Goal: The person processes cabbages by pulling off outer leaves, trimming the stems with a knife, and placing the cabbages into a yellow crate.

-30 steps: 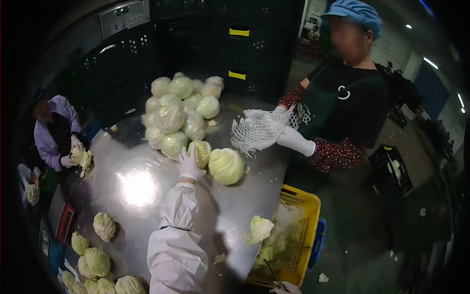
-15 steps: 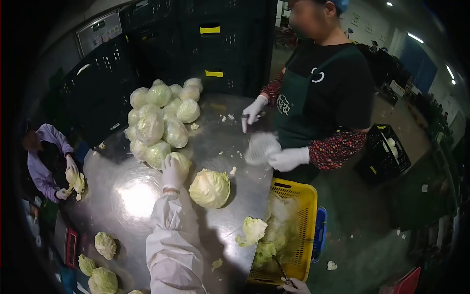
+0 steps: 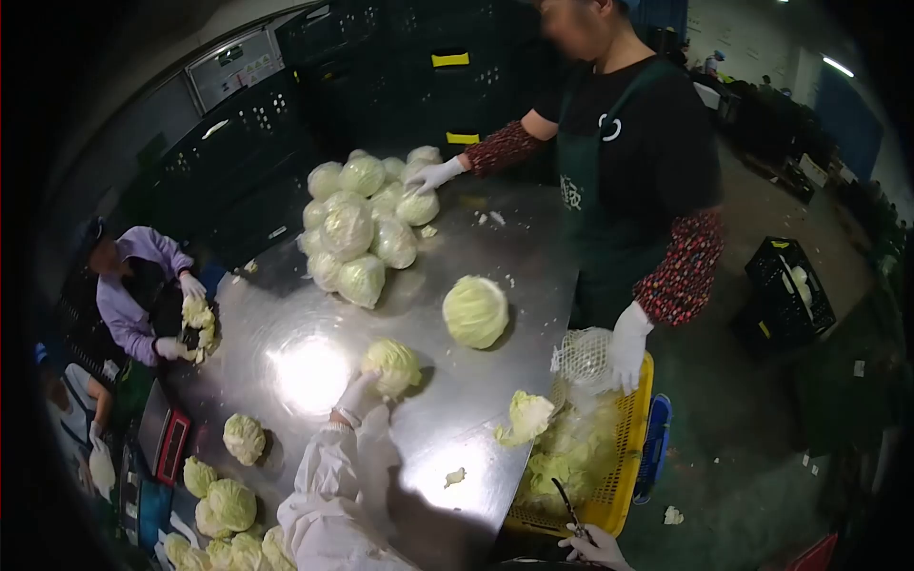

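Note:
My left hand (image 3: pixel 356 396), in a white glove and white sleeve, rests on a small pale green cabbage (image 3: pixel 390 366) on the steel table (image 3: pixel 457 428). It cups the head from the near side. My right hand (image 3: pixel 595 546) shows at the bottom edge, shut on a dark knife (image 3: pixel 567 504) that points up over the yellow basket (image 3: pixel 640 447). A larger loose cabbage (image 3: pixel 474 311) lies farther out on the table. Behind it is a pile of film-wrapped cabbages (image 3: pixel 360 221).
A co-worker in a green apron stands across the table, one gloved hand (image 3: pixel 433 176) on the pile and the other (image 3: pixel 628 344) holding white foam net (image 3: pixel 583 354) over the basket of leaf trimmings. A person in purple (image 3: pixel 143 290) trims a cabbage at left. Trimmed heads (image 3: pixel 228 500) lie lower left beside a scale (image 3: pixel 164 443).
My left hand has drawn a cabbage away from the pile toward me. The co-worker lowered the net to the basket and reached the other hand to the pile.

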The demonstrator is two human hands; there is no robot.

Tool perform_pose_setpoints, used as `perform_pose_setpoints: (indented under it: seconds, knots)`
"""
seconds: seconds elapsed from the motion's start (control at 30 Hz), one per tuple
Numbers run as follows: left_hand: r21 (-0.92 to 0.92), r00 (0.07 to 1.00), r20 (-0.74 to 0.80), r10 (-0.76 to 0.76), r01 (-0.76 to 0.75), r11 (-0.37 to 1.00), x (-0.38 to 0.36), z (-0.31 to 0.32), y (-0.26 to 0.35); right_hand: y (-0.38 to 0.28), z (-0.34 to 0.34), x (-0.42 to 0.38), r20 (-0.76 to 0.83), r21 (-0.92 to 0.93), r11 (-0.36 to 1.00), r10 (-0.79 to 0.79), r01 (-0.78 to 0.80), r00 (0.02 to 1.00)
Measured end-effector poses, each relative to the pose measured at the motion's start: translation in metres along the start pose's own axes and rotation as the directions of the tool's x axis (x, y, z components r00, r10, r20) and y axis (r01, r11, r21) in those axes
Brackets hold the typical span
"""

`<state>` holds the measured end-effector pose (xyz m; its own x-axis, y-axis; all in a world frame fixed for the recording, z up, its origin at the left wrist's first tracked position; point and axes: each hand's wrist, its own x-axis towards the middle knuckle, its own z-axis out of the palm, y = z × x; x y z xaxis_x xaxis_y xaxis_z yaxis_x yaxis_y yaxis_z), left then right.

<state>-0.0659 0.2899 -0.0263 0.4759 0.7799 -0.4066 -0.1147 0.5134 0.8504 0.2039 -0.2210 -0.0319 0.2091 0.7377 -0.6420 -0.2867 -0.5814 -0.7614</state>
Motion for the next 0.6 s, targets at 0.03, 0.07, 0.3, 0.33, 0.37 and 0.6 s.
perform_pose_setpoints:
  seconds: [0.03,0.07,0.3,0.33,0.37,0.6]
  knots:
    - [-0.045,0.997,0.017,-0.076,0.076,0.996,-0.022,-0.002,-0.01,-0.002,0.002,0.0,0.006,-0.02,1.0,-0.013,0.013,1.0]
    - [0.028,0.988,0.044,-0.146,0.145,0.989,-0.044,-0.006,-0.019,-0.004,0.004,0.0,0.014,-0.039,0.999,-0.027,0.027,1.0]
    - [0.609,0.793,0.465,-0.393,0.035,0.792,-0.174,0.036,-0.066,-0.006,0.041,0.033,0.216,-0.069,0.928,-0.344,0.366,0.914]
    - [0.605,0.795,0.449,-0.409,0.067,0.794,-0.184,0.044,-0.075,-0.008,0.048,0.041,0.265,-0.092,0.923,-0.338,0.373,0.903]
    - [0.69,0.745,0.482,-0.461,0.002,0.724,-0.192,0.051,-0.084,-0.01,0.056,0.046,0.31,-0.114,0.918,-0.329,0.379,0.892]
    - [0.833,0.991,0.135,-0.026,-0.099,0.545,-0.273,0.117,-0.135,0.004,0.089,0.062,0.28,-0.3,0.808,-0.434,0.507,0.856]
